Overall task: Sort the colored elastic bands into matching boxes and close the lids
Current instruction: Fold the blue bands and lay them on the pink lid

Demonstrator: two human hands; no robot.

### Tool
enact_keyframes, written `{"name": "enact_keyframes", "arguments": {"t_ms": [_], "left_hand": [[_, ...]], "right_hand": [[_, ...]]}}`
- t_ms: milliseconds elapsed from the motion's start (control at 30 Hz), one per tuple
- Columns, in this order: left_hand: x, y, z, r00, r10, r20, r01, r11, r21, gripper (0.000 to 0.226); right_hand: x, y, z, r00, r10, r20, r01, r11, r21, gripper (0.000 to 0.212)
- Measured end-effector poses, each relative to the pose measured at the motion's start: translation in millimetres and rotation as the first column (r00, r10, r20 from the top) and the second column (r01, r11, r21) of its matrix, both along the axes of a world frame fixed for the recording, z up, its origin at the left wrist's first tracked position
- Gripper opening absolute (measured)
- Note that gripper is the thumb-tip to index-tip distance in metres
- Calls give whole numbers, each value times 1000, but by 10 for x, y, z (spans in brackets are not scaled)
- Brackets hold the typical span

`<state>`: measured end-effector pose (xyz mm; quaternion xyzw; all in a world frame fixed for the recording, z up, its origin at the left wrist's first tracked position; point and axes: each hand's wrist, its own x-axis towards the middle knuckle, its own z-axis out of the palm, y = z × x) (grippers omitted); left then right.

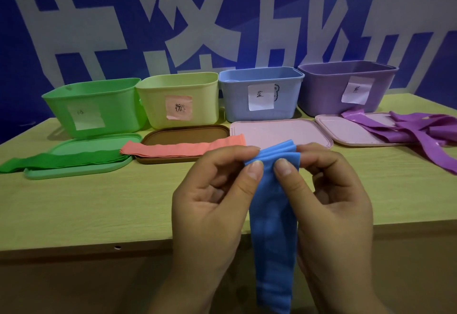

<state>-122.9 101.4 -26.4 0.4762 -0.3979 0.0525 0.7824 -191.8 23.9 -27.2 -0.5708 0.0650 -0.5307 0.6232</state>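
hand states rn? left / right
Left hand: closed, pinching the top of the blue band.
Right hand: closed, pinching the same blue band.

I see a blue band [270, 217], green box [96, 108], pale yellow box [180, 98], blue box [259, 93], purple box [346, 86], salmon-pink band [183, 149], brown lid [185, 133].

Two bare hands — left hand [210, 205]; right hand [331, 205] — short unpainted nails

Both hands [272, 205] pinching folded blue band [272, 214], four open boxes [259, 96] behind
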Motion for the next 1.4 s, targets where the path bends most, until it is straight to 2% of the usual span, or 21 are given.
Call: {"name": "enact_keyframes", "arguments": {"t_ms": [133, 233, 500, 600, 700, 767, 867, 967, 1033, 1100, 1200, 1300, 1400], "left_hand": [[65, 52, 45, 1000, -24, 2, 24, 1000, 20, 19], [121, 90, 69, 999, -46, 24, 44, 997, 63, 16], [167, 132, 95, 992, -113, 56, 105, 985, 135, 16], [227, 115, 96, 974, -220, -63, 227, 960, 165, 22], [273, 91, 81, 858, -443, -260, 496, 846, 193, 56], [256, 71, 101, 803, -498, -328, 570, 801, 179, 54], [204, 17, 142, 881, -383, -276, 448, 863, 233, 30], [145, -39, 196, 945, -248, -214, 297, 924, 241, 31], [130, -58, 272, 939, -236, -250, 285, 942, 179, 19], [139, -67, 355, 900, -289, -326, 335, 937, 97, 8], [161, -84, 426, 890, -306, -338, 356, 929, 96, 18], [181, -104, 474, 872, -335, -356, 398, 910, 118, 22], [207, -110, 541, 841, -381, -384, 448, 889, 100, 24]], "right_hand": [[-19, -44, 38, 993, 114, 16, -114, 993, 11, 24], [-23, -52, 59, 984, 177, 21, -177, 984, 4, 23], [12, -72, 17, 991, 125, 47, -126, 992, 17, 20], [45, -61, 3, 994, 94, 60, -94, 996, 1, 21], [78, -52, -1, 992, 72, 105, -69, 997, -31, 27], [91, -51, -5, 991, 47, 123, -40, 997, -62, 29], [105, -52, -34, 991, 0, 134, 20, 989, -150, 24], [92, -84, -38, 993, 0, 119, 34, 958, -285, 20], [71, -122, -39, 1000, -2, 24, 13, 884, -468, 18], [75, -149, -63, 991, 29, -133, -101, 812, -575, 14], [103, -182, -112, 957, 117, -265, -250, 796, -552, 18], [107, -204, -126, 951, 175, -254, -285, 814, -506, 20], [106, -199, -142, 954, 184, -239, -280, 830, -481, 32]]}}
